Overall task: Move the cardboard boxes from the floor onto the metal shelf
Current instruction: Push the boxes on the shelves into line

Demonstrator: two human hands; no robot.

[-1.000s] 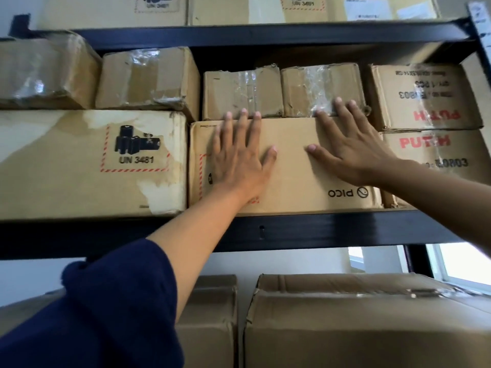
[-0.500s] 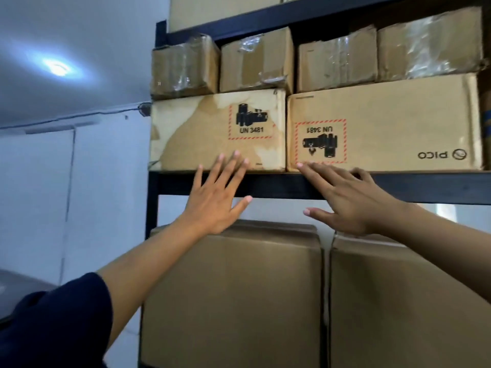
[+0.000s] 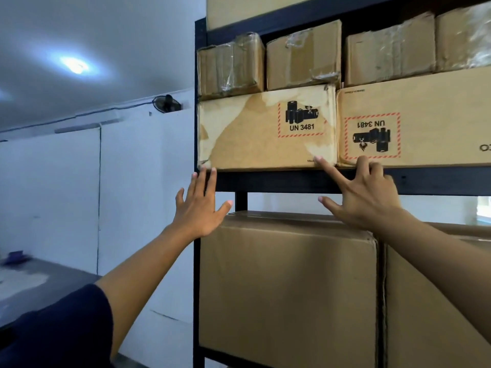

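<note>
A dark metal shelf (image 3: 279, 180) holds cardboard boxes on several levels. A worn box marked UN 3481 (image 3: 265, 128) sits at the left end of the upper level, beside a longer box with an upside-down UN 3481 label (image 3: 414, 120). My left hand (image 3: 199, 205) is open with fingers spread, its fingertips at the worn box's lower left corner. My right hand (image 3: 364, 195) has fingers extended, the index fingertip touching the worn box's lower right corner. Neither hand holds anything.
Several small taped boxes (image 3: 303, 54) stand on top of the labelled ones. Two large plain boxes (image 3: 287, 282) fill the level below. A white wall (image 3: 119, 181) and a wall fan (image 3: 166, 103) lie to the left, a dark surface (image 3: 39, 285) at lower left.
The view has swung left. Both hands left the PICO box front, dropped to the shelf rail and shifted left to the worn UN 3481 box's lower corners.
</note>
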